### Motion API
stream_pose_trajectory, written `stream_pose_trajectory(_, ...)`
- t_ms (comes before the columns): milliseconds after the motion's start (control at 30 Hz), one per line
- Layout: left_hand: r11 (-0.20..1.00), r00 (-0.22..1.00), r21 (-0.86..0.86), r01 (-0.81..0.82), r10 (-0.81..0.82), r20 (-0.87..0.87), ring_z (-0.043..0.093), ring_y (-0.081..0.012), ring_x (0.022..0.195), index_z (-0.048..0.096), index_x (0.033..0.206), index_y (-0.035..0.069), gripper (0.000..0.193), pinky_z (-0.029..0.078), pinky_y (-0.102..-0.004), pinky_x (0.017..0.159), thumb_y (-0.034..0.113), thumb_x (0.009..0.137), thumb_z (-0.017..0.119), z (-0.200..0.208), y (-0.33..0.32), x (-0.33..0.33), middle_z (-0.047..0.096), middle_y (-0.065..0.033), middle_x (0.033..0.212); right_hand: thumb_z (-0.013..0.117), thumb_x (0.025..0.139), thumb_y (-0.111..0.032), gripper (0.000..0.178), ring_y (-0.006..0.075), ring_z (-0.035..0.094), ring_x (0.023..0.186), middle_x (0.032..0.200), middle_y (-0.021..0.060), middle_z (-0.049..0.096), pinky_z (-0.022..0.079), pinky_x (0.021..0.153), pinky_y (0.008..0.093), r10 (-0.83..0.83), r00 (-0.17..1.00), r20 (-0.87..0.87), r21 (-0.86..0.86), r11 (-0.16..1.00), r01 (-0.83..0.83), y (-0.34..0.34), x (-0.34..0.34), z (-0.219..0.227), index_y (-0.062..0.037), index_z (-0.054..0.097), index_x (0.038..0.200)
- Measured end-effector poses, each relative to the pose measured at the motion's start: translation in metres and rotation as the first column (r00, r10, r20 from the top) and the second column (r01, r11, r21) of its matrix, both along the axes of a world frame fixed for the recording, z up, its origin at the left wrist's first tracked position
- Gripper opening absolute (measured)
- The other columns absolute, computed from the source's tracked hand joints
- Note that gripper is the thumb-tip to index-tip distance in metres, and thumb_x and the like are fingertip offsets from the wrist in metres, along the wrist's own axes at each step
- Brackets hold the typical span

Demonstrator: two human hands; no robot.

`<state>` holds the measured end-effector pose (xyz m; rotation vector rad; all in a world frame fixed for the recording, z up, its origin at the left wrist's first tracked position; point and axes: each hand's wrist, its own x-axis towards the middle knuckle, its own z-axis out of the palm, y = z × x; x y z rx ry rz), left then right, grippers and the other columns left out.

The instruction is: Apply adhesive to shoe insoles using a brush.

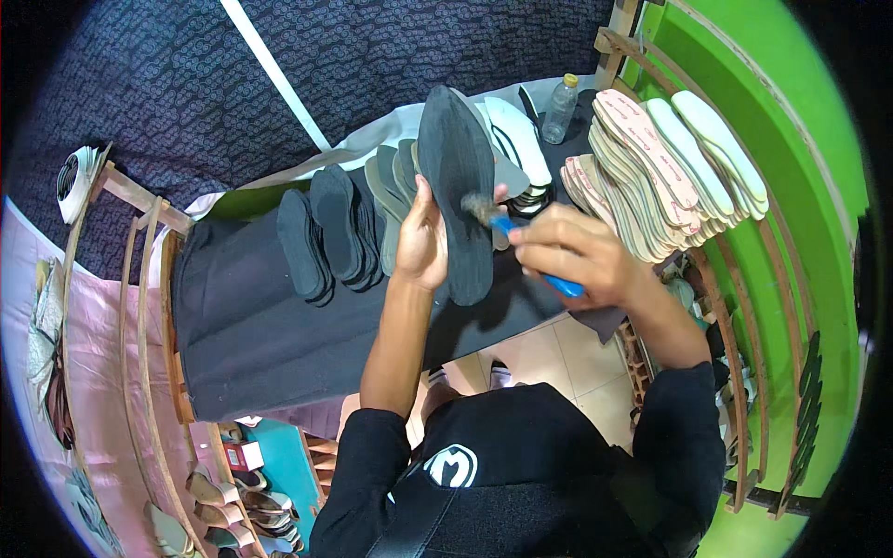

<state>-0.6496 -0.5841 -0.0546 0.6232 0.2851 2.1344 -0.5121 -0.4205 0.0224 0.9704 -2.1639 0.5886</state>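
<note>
Held up over the table is a black shoe sole (456, 158), long and flat, its toe end pointing away from me. My left hand (423, 244) grips it from beneath, thumb along the left edge and fingertips showing at the right edge. My right hand (586, 256) is closed around a brush (503, 224) with a blue handle. The brush's tan bristles meet or hover just over the middle of the sole; I cannot tell which. Stacks of black soles (339, 223) lie left of my left hand, with grey-green soles (391, 181) partly hidden behind it.
A dark cloth covers the table (251, 344). At the right stand stacks of pink and white insoles (651, 172), near a clear bottle (561, 110) with a yellow cap. White pieces (516, 135) lie behind the held sole. Wooden racks (139, 316) flank both sides; shoes sit low at left.
</note>
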Motion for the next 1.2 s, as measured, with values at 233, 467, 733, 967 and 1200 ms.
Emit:
stream_pose_trajectory(233, 0.993, 1.000, -0.119, 0.000, 0.001, 0.006, 0.051, -0.0387, 0.126, 0.032, 0.145, 0.001, 0.068, 0.046, -0.0511, 0.105, 0.053, 0.103, 0.021, -0.004, 0.003, 0.008, 0.046, -0.0216, 0.141, 0.070, 0.081, -0.005, 0.016, 0.0273, 0.068, 0.082, 0.091, 0.0138, 0.068, 0.053, 0.073, 0.0359, 0.029, 0.965, 0.262, -0.286, 0.957, 0.048, 0.019, -0.002, 0.017, -0.0010, 0.064, 0.095)
stream_pose_trajectory(467, 0.992, 0.999, -0.124, 0.000, -0.007, -0.051, 0.051, -0.0389, 0.126, 0.031, 0.147, 0.001, 0.071, 0.046, -0.0495, 0.104, 0.055, 0.102, 0.023, -0.001, 0.002, 0.015, 0.047, -0.0246, 0.139, 0.066, 0.086, -0.007, 0.010, 0.0209, 0.062, 0.074, 0.086, 0.0101, 0.063, 0.047, 0.067, 0.0302, -0.088, 0.992, 0.090, -0.213, 0.971, 0.106, 0.039, -0.043, 0.059, -0.0009, 0.063, 0.094)
stream_pose_trajectory(733, 0.994, 0.998, -0.095, -0.057, 0.058, 0.009, 0.050, -0.0405, 0.127, 0.030, 0.147, 0.000, 0.068, 0.045, -0.0499, 0.106, 0.052, 0.103, 0.024, 0.006, 0.005, 0.008, 0.048, -0.0224, 0.139, 0.069, 0.073, 0.002, 0.025, 0.0316, 0.064, 0.083, 0.095, 0.0138, 0.064, 0.053, 0.070, 0.0361, -0.069, 0.972, -0.224, 0.002, 0.997, 0.071, 0.022, -0.060, 0.062, -0.0008, 0.063, 0.097)
stream_pose_trajectory(967, 0.980, 0.964, 0.136, 0.142, -0.168, 0.206, 0.055, -0.0376, 0.121, 0.037, 0.142, 0.003, 0.066, 0.051, -0.0493, 0.098, 0.054, 0.102, 0.025, -0.004, 0.011, -0.001, 0.052, -0.0225, 0.135, 0.065, 0.061, 0.000, 0.036, 0.0299, 0.062, 0.088, 0.103, 0.0129, 0.062, 0.054, 0.070, 0.0368, -0.114, 0.991, -0.068, 0.103, 0.987, 0.121, 0.009, -0.022, 0.005, -0.0032, 0.062, 0.096)
stream_pose_trajectory(1200, 0.997, 0.985, -0.023, 0.073, -0.068, 0.161, 0.049, -0.0395, 0.128, 0.030, 0.145, -0.002, 0.070, 0.047, -0.0503, 0.104, 0.054, 0.102, 0.025, -0.013, 0.018, -0.008, 0.041, -0.0326, 0.142, 0.070, 0.079, -0.002, 0.017, 0.0299, 0.065, 0.081, 0.092, 0.0112, 0.065, 0.053, 0.070, 0.0343, -0.050, 0.988, 0.144, -0.190, 0.979, 0.077, 0.000, 0.008, -0.020, -0.0012, 0.063, 0.094)
